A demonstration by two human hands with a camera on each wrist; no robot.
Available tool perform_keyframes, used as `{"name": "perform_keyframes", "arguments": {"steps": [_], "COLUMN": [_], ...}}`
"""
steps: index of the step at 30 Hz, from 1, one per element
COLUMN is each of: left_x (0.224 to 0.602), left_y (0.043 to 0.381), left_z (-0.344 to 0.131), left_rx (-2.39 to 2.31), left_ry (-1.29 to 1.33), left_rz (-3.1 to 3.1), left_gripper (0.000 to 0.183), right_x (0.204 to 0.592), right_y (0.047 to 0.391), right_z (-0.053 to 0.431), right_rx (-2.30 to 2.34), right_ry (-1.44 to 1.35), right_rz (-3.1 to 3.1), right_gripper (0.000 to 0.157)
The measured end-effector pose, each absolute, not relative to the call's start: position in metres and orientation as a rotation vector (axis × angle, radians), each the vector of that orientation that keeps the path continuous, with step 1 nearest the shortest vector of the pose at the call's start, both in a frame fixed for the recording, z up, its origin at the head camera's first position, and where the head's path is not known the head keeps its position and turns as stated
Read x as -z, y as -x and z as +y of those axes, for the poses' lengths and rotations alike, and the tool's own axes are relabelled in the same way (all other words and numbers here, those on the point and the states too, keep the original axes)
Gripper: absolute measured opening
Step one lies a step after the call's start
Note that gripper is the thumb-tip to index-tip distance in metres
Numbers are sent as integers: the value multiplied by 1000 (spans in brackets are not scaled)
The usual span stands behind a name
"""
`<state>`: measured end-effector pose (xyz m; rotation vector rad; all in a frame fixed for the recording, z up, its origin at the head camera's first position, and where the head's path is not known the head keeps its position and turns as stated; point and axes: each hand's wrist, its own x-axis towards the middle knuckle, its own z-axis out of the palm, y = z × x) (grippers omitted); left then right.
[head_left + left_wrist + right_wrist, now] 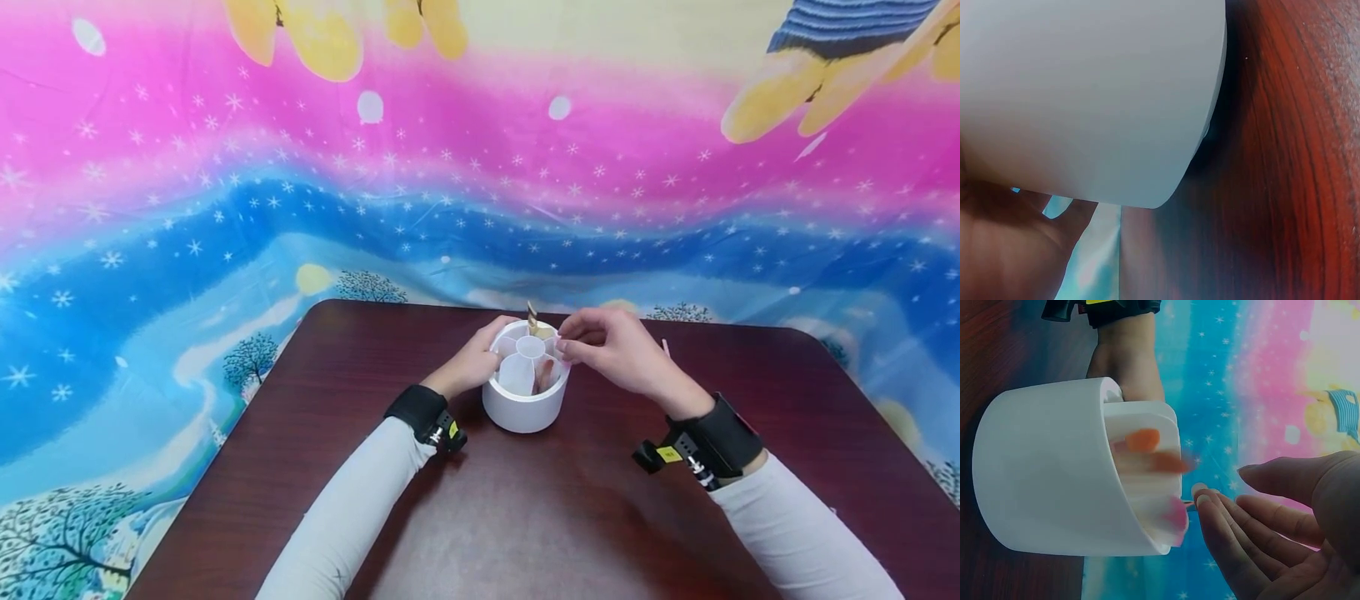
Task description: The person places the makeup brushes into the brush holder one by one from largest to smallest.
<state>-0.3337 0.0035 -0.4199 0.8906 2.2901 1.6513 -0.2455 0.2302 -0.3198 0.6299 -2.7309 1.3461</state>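
A white round organizer [522, 410], divided into compartments around a central ring, stands on the table. My left hand [474, 360] grips its left side; in the left wrist view the white wall [1097, 94] hides part of that hand. At the right rim is my right hand [624, 348]. Its thumb stands apart from the fingers in the right wrist view, and the fingertips [1204, 499] are right at a pink-tipped thing [1177, 520] in the organizer. Blurred orange-ended pieces [1142, 440] lie beside it. A gold twisted piece [532, 318] rises from the back compartment, and a brown piece [544, 377] sits in front.
The dark red-brown wooden table [517, 517] has rounded far corners. Behind it hangs a colourful snowflake-patterned cloth [450, 150]. A thin pale pink thing [665, 347] shows just behind the right wrist. Black cameras are strapped to both wrists.
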Motion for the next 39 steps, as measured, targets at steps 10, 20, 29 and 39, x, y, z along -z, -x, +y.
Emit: {"name": "perform_keyframes", "arguments": {"steps": [10,20,29,39], "left_x": [418,418,421,423], "left_y": [335,335,334,331], "left_z": [3,3,3,5], "left_rx": [-1657,-1646,-1644,-1653], "left_ry": [-867,-860,-841,-849], "left_rz": [2291,2307,2305,2309], "left_gripper": [72,72,72,69], "right_x": [299,313,356,396], "right_y": [245,268,297,318], "right_z": [254,327,373,394], "right_rx": [-1244,-1067,-1026,-577], "right_ry": [-506,-269,-52,128], "right_rz": [-2725,-2734,-2931,-3238], "right_gripper": [22,28,41,24]}}
